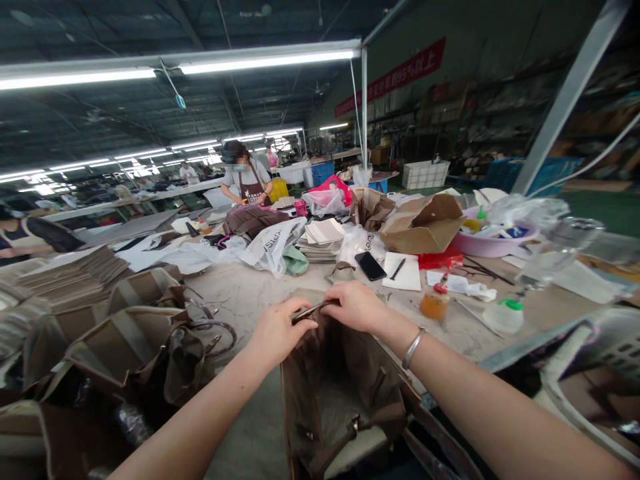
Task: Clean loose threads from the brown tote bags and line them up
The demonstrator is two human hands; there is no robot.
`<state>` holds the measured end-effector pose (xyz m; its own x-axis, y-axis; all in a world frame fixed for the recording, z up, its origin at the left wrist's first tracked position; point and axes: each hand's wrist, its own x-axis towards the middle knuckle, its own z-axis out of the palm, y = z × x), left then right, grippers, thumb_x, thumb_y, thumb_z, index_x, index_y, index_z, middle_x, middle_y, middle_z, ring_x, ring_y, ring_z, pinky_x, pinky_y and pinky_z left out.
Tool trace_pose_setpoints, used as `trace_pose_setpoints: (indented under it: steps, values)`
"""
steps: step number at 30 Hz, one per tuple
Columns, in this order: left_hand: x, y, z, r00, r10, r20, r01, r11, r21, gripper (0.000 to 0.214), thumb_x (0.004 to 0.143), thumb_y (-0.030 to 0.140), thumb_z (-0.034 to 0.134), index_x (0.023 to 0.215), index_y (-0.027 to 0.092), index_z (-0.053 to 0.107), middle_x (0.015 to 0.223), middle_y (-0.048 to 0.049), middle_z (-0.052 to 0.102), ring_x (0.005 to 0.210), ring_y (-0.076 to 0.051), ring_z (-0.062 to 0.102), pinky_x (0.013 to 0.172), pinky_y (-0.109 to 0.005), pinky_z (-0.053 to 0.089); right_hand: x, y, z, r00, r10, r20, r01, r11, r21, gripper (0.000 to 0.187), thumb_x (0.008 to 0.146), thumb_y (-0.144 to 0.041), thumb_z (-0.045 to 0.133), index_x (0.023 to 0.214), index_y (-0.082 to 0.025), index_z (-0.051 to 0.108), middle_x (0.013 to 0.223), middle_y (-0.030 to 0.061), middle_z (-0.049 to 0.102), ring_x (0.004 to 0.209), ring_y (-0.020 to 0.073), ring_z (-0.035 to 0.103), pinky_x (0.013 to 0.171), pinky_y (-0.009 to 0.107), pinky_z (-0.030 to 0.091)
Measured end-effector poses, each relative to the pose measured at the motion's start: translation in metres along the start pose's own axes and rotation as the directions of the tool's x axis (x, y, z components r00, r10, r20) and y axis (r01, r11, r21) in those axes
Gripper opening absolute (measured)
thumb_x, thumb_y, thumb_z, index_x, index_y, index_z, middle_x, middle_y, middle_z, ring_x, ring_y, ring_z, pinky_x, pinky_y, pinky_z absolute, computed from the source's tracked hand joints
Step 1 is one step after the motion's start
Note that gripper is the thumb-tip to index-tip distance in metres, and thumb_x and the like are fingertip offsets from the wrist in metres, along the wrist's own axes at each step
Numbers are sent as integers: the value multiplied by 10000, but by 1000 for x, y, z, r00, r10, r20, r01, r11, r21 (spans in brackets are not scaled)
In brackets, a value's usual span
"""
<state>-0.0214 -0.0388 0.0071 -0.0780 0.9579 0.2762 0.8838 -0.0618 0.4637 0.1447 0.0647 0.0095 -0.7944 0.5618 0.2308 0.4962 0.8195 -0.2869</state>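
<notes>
A brown handbag point(345, 373) stands in front of me with its mouth toward me, its olive-brown lining and a small metal clasp showing. On its far rim, my left hand point(283, 327) pinches the edge between thumb and fingers. Close beside it, my right hand point(353, 305) grips the same edge, fingers bent over the top. A silver bangle point(414, 348) circles my right wrist. The undersides of the fingertips are hidden. More brown bags point(120, 340) with pale strips inside crowd the left, near my left forearm.
Beyond my hands lie a black phone point(370, 265), a notepad point(409, 275) with a pen, and an orange glue bottle point(434, 303). A clear bottle with a green cap point(504, 313), a pink basin point(495, 243) and stacked panels point(75, 277) surround them. A co-worker point(249, 177) stands across the table.
</notes>
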Motion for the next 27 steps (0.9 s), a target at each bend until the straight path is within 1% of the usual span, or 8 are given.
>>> trace_pose_setpoints:
  steps: [2, 4, 8, 14, 18, 21, 24, 27]
  values:
    - [0, -1, 0, 995, 96, -25, -96, 995, 26, 121, 727, 257, 658, 844, 231, 644, 1009, -1, 631, 899, -161, 595, 832, -279, 444, 0, 0, 0, 1000, -7, 0, 7, 1000, -20, 215, 819, -372, 527, 859, -235, 688, 835, 17, 660, 778, 158, 571, 642, 240, 349]
    - [0, -1, -1, 988, 148, -40, -145, 987, 74, 51, 736, 234, 647, 785, 224, 649, 1038, -9, 609, 927, -166, 582, 863, -298, 435, 0, 0, 0, 1000, -11, -6, 11, 999, -37, 211, 818, -367, 528, 849, -232, 687, 829, 22, 661, 782, 163, 571, 640, 241, 349]
    - [0, 0, -2, 986, 159, -48, -153, 981, 118, 22, 735, 222, 649, 748, 205, 644, 982, -16, 625, 902, -166, 585, 868, -314, 436, 1, -3, -1, 1000, -1, -10, 1, 999, -39, 204, 809, -360, 539, 839, -224, 688, 822, 25, 660, 784, 166, 575, 638, 243, 353]
    - [-1, 2, -1, 995, 96, -36, -93, 993, 72, 50, 727, 207, 632, 684, 191, 614, 863, -5, 652, 807, -147, 594, 784, -279, 443, -2, -4, -3, 1000, 7, 5, -7, 1000, -22, 199, 815, -336, 534, 856, -223, 693, 852, 25, 661, 784, 157, 575, 651, 239, 359]
    - [0, 5, 2, 998, -51, -29, 52, 998, 44, 86, 732, 240, 600, 659, 195, 594, 705, 23, 642, 669, -128, 576, 666, -255, 424, -2, 2, 0, 1000, -7, -21, 7, 1000, 24, 219, 812, -389, 551, 851, -230, 696, 835, 21, 659, 768, 151, 571, 637, 236, 352]
    - [1, 7, 4, 988, -148, -43, 149, 988, 29, 101, 736, 246, 575, 652, 195, 598, 681, 27, 648, 651, -127, 577, 645, -246, 412, -1, 9, 3, 998, -47, -37, 50, 995, 89, 212, 812, -396, 560, 882, -249, 696, 833, 8, 665, 765, 142, 571, 651, 229, 353]
    - [1, 8, 5, 983, -177, -52, 178, 984, 9, 106, 734, 246, 571, 646, 194, 600, 698, 27, 659, 660, -123, 582, 644, -234, 408, 0, 11, 5, 996, -77, -41, 82, 989, 126, 202, 821, -377, 555, 902, -256, 696, 834, 1, 669, 764, 137, 570, 667, 225, 357]
    - [1, 9, 4, 981, -187, -59, 189, 982, 20, 111, 739, 252, 567, 652, 192, 601, 668, 32, 649, 629, -116, 574, 610, -226, 394, 1, 9, 3, 995, -94, -36, 98, 989, 109, 209, 835, -365, 536, 893, -249, 700, 834, 3, 666, 775, 138, 567, 667, 226, 358]
